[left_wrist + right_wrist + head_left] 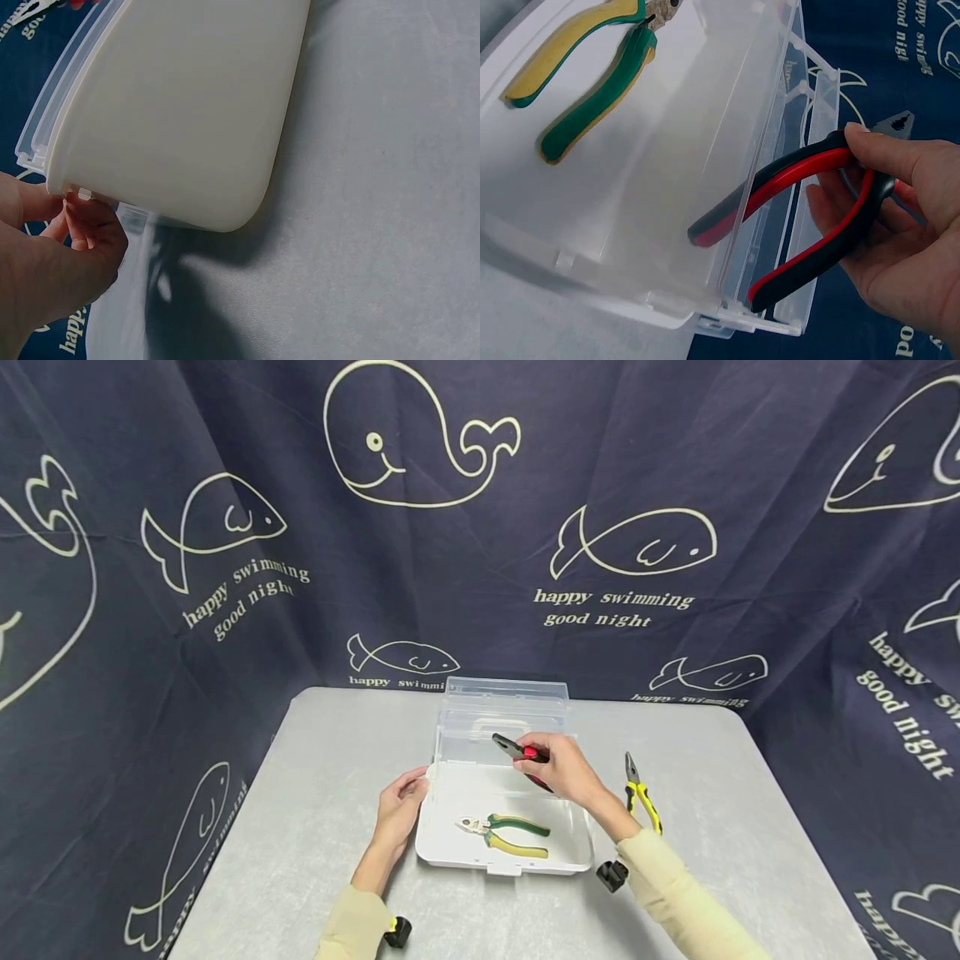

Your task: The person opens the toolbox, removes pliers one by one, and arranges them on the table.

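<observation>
A white plastic box (442, 852) stands on the table with its clear lid (502, 697) swung back. My left hand (401, 806) pinches the rim at its left rear corner, seen close in the left wrist view. Above the rear of the box, my right hand (566, 770) grips red-and-black pliers (802, 171) near the joint, the metal nose pointing back and left. Their handles spread apart in the right wrist view. Inside the box lie green-and-yellow pliers (519, 850), nose to the left, not touched by either hand.
Yellow-and-black long-nose pliers (633, 790) lie on the grey table (705, 827) to the right of the box, partly behind my right forearm. A dark curtain (495, 560) with whale and fish drawings hangs behind the table and along its sides.
</observation>
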